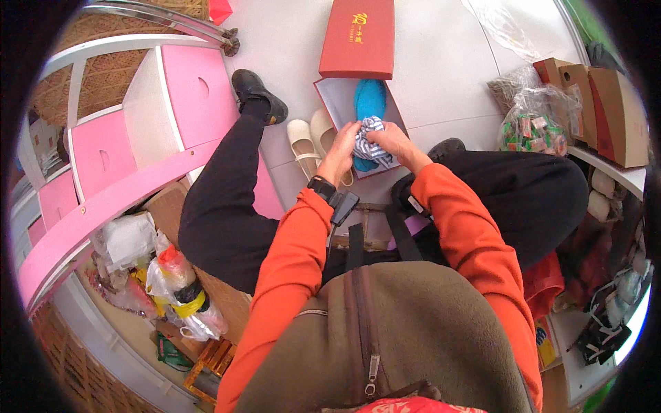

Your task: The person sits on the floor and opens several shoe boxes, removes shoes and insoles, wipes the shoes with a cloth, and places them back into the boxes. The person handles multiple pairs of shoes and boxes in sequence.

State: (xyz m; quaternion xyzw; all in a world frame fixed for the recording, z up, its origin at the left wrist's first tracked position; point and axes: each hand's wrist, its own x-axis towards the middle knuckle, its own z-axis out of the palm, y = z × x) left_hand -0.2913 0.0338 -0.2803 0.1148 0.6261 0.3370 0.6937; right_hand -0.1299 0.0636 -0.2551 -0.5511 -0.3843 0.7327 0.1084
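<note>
Both my hands are over an open shoebox (pixel 341 107) on the tiled floor. Between them is a bunched blue-and-white striped cloth (pixel 373 145). My left hand (pixel 341 149) has its fingers against the cloth's left side; my right hand (pixel 396 144) grips its right side, thumb on top. Beneath and beyond the cloth lies a bright blue item (pixel 371 98), its kind hidden in part. The red lid (pixel 359 38) lies at the box's far end. A pair of cream strap shoes (pixel 301 138) stands left of the box, one partly behind my left hand.
Pink drawers (pixel 196 93) stand at the left. Plastic bags (pixel 178 289) sit by my left knee. On the right are a clear bag of small packets (pixel 537 131), a bag of grey-brown material (pixel 511 88) and cardboard boxes (pixel 617 113). My black-shod feet flank the shoebox.
</note>
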